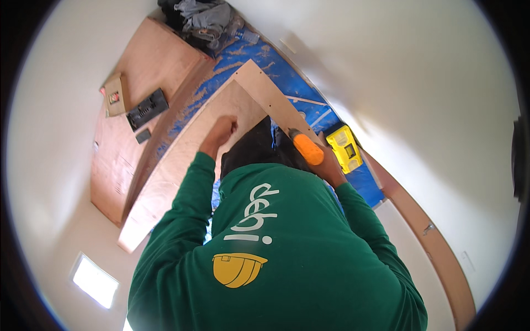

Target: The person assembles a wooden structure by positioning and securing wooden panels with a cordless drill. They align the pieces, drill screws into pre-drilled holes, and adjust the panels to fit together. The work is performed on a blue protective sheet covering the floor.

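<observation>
Against the pale plywood panel (pixel 182 160), left hand (pixel 219 132) presses, curled; right hand (pixel 326 165) beside it grips an orange-handled tool (pixel 305 146).

I'm in a room under renovation: bare white walls (pixel 419 88), plywood sheets (pixel 160 60), blue floor covering (pixel 287 77), a yellow tool case (pixel 344 148).

L hand (pixel 220 132) fisted, arm extended; R hand (pixel 329 165) gripping, elbow bent.
</observation>
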### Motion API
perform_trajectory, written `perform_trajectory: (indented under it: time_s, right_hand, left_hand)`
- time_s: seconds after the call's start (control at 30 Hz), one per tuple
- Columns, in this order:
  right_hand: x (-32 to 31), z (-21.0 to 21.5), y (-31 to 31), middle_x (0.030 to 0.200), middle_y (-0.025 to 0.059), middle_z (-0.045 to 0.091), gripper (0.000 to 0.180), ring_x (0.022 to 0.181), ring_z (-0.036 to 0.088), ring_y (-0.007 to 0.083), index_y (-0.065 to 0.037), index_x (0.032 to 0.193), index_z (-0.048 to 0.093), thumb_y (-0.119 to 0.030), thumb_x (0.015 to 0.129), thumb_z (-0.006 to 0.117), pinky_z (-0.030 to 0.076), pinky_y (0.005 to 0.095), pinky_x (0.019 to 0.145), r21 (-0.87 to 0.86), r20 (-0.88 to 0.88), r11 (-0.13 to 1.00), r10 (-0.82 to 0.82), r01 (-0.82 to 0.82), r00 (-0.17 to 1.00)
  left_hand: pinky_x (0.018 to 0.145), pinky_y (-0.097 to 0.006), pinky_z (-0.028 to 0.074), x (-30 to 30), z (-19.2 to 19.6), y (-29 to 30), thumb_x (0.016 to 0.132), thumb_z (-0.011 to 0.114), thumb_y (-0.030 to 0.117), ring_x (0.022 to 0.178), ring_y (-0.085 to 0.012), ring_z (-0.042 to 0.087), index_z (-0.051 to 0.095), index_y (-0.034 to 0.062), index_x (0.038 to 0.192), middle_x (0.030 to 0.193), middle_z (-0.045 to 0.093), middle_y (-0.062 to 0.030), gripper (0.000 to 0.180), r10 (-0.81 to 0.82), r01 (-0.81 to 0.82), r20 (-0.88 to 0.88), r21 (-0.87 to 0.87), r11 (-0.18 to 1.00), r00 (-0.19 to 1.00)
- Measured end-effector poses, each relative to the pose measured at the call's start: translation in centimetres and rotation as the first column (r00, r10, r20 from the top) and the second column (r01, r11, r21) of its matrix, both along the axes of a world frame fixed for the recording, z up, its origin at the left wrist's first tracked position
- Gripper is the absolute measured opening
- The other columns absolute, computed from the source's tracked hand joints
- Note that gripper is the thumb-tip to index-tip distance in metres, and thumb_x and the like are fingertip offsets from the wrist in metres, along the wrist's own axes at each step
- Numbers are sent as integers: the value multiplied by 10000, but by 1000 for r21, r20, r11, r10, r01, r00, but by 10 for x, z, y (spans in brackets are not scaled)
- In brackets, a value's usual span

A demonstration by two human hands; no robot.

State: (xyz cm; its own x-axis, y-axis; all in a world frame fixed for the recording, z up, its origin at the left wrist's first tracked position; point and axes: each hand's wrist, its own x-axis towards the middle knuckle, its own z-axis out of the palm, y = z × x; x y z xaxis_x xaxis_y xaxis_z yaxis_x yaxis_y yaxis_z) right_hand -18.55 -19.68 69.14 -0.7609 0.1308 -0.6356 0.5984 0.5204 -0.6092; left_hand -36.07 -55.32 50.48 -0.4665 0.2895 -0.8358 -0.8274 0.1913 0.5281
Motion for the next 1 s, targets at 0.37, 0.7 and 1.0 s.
perform_trajectory:
  time_s: [0.37,0.7,1.0]
  right_hand:
    - [113,-36,47,1051,230,834,395,1004,821,387,-6,1209,809,-222,881,851,645,471,876,27,-16,941,-336,337,942]
    - [142,-46,56,1178,215,828,498,1111,793,398,-4,1297,768,-284,903,887,628,470,942,-162,-80,888,-446,430,891]
    - [137,-35,50,1153,233,816,460,1097,774,431,-27,1271,771,-232,876,890,621,495,949,-72,-105,922,-387,381,916]
  left_hand:
    - [642,-273,465,-2,44,52,1181,574,486,756,-146,568,663,66,1113,883,574,10,435,0,-5,249,22,1000,969]
    - [667,-239,486,-21,77,105,1190,557,189,816,-108,597,652,37,1321,970,640,1,222,-79,67,68,162,985,995]
    - [578,-228,425,17,47,135,1163,624,226,770,-85,597,653,129,1233,979,684,12,123,-61,69,104,-75,995,993]
